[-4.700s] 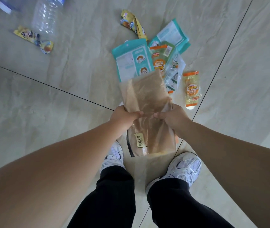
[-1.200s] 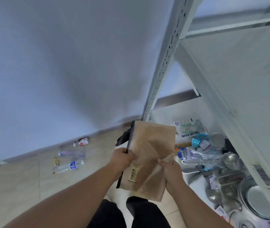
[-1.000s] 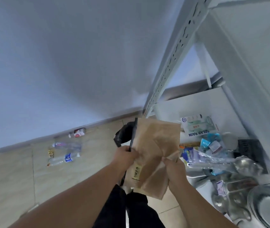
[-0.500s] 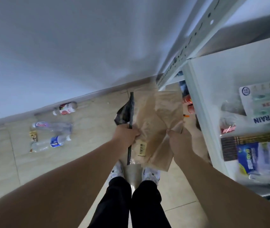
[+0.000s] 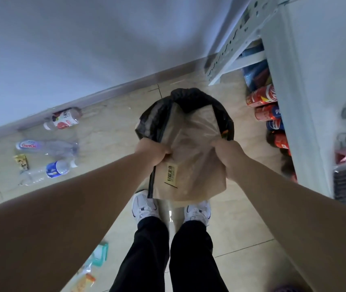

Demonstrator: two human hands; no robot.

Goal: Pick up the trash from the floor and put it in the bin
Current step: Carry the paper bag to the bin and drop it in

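I hold a brown plastic zip bag [image 5: 191, 163] with a small yellow label in both hands, over the bin. My left hand [image 5: 152, 151] grips its left edge by the black zip strip; my right hand [image 5: 230, 155] grips its right edge. The bin [image 5: 189, 98], lined with a black bag, stands on the floor just beyond the brown bag, which covers most of its opening. Three plastic bottles lie on the floor to the left: one with a red label [image 5: 63, 120], a clear one [image 5: 45, 146] and one with a blue label [image 5: 48, 170].
A white metal shelf [image 5: 281, 102] rises at the right, with soda cans [image 5: 266, 110] under it on the floor. A wall with a grey skirting runs behind the bin. A small yellow wrapper [image 5: 21, 162] lies by the bottles. Teal and orange packets [image 5: 96, 262] lie beside my left leg.
My view has tipped down from the wall and shelf toward the floor. The brown bag, still held in both hands, now hangs over the black-lined bin.
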